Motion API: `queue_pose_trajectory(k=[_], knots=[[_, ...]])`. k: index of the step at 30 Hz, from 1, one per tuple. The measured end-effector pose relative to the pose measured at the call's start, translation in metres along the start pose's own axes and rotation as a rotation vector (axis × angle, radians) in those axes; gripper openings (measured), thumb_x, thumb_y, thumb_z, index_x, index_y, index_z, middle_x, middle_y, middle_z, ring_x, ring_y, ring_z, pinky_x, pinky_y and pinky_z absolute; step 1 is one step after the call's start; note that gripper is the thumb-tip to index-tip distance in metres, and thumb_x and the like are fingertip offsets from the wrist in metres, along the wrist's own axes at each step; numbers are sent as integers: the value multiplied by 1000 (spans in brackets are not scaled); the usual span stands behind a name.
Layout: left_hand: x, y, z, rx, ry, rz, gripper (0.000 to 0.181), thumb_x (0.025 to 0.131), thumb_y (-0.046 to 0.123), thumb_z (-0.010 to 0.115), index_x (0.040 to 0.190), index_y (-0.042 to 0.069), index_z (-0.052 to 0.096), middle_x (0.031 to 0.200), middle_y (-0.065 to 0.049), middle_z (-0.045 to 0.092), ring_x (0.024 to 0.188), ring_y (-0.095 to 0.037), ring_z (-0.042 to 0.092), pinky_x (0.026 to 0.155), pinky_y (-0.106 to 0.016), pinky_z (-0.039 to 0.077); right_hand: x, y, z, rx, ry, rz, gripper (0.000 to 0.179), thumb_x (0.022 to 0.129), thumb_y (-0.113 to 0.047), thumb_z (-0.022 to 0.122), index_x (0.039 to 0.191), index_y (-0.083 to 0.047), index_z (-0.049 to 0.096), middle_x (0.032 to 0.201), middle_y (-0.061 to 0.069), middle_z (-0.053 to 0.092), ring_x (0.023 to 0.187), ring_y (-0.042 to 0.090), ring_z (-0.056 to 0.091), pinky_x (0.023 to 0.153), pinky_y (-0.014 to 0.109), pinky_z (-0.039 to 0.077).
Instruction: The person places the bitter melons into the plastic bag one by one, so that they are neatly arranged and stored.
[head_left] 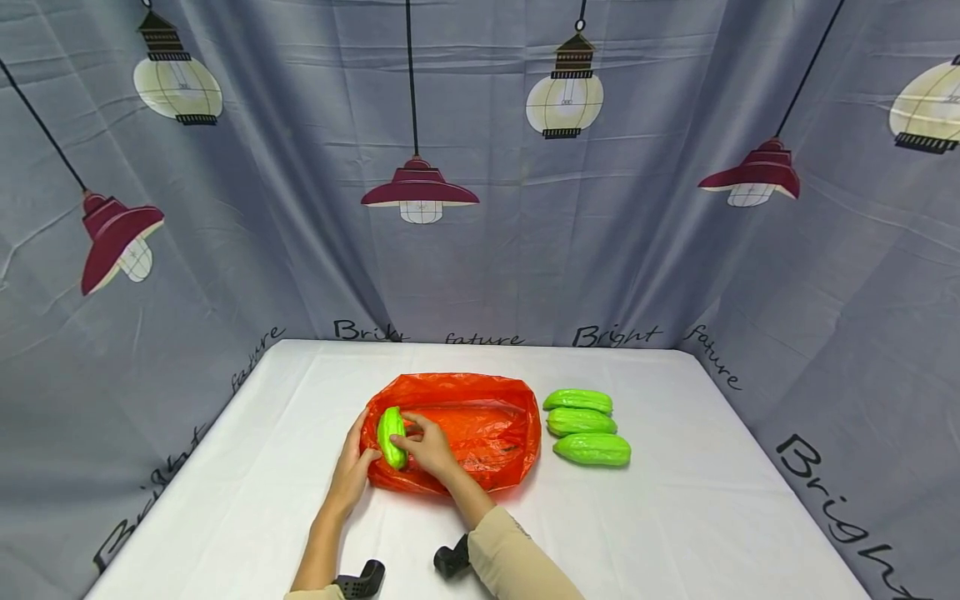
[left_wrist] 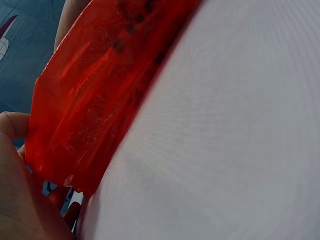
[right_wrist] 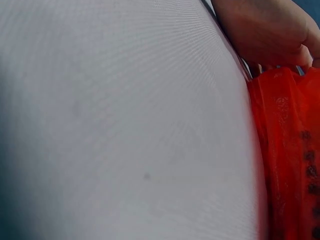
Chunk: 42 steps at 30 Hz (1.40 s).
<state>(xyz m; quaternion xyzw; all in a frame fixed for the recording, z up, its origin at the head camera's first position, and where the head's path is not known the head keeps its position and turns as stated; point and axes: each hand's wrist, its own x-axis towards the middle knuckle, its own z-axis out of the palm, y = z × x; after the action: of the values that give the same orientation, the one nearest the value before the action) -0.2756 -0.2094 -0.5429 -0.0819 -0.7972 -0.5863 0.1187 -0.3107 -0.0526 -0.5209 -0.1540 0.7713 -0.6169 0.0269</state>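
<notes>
A red plastic bag [head_left: 480, 433] lies spread open on the white table. My left hand [head_left: 349, 468] holds its left rim, the thumb on the near side and the fingers along the outside. In the left wrist view the thumb and fingers of that hand [left_wrist: 20, 175] pinch the bag's edge [left_wrist: 80, 120]. My right hand [head_left: 431, 446] grips a bright green, ridged bitter melon [head_left: 391, 437] between thumb and fingers, over the left part of the bag's opening. The melon stands lengthwise, its far end pointing away from me. The right wrist view does not show it.
Three more green bitter melons, the far one [head_left: 578, 401], the middle one [head_left: 582, 422] and the near one [head_left: 592, 450], lie in a column right of the bag. A grey curtain [head_left: 487, 250] printed with lamps surrounds the white table [head_left: 712, 500].
</notes>
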Motion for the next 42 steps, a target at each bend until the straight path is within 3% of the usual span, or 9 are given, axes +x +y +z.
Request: queue_pose_trajectory(k=[13, 19, 23, 27, 33, 39, 42], knots=[[1, -1, 1, 14, 21, 24, 73, 80, -1, 46, 147, 12, 20, 149, -16, 21, 134, -34, 19, 105, -54, 15, -1, 1, -4, 39, -16, 17, 49, 83, -15, 67, 125, 5, 52, 102, 20, 62, 86, 27, 63, 67, 33, 54], [-1, 5, -2, 1, 12, 22, 73, 81, -2, 46, 147, 10, 20, 149, -15, 20, 134, -32, 18, 106, -53, 14, -7, -20, -15, 27, -33, 3, 48, 84, -11, 65, 126, 5, 50, 112, 29, 55, 91, 36, 60, 72, 43, 53], [0, 5, 0, -6, 13, 21, 72, 81, -2, 46, 147, 9, 20, 149, -16, 20, 135, -35, 17, 106, -55, 13, 2, -19, -40, -76, -98, -33, 49, 85, -18, 65, 130, -4, 51, 120, 22, 54, 100, 34, 57, 77, 38, 51], [2, -1, 1, -6, 29, 34, 72, 79, -1, 48, 146, 10, 23, 149, -16, 22, 134, -36, 18, 105, -56, 13, -2, -41, -79, -133, -219, -106, 48, 87, -22, 63, 132, -10, 50, 123, 13, 55, 107, 30, 54, 83, 36, 48], [1, 5, 0, 18, 24, 14, 72, 81, -3, 49, 146, 9, 22, 149, -17, 22, 135, -36, 18, 106, -55, 14, -15, -64, -135, -198, -386, -226, 48, 87, -23, 62, 132, -15, 50, 126, 4, 54, 111, 22, 51, 92, 41, 42], [-7, 33, -1, 8, 4, -1, 70, 80, -6, 46, 144, -2, 20, 147, -25, 19, 133, -43, 16, 104, -59, 13, -37, -75, -176, -241, -413, -275, 48, 87, -15, 62, 133, -13, 48, 130, 5, 50, 113, 24, 50, 92, 44, 41], [-9, 39, -1, 12, 11, -8, 69, 81, -6, 46, 144, -1, 21, 147, -23, 20, 134, -40, 17, 105, -58, 13, -49, -86, -194, -248, -396, -289, 50, 86, -10, 62, 134, -8, 46, 132, 9, 49, 114, 27, 49, 93, 46, 40]])
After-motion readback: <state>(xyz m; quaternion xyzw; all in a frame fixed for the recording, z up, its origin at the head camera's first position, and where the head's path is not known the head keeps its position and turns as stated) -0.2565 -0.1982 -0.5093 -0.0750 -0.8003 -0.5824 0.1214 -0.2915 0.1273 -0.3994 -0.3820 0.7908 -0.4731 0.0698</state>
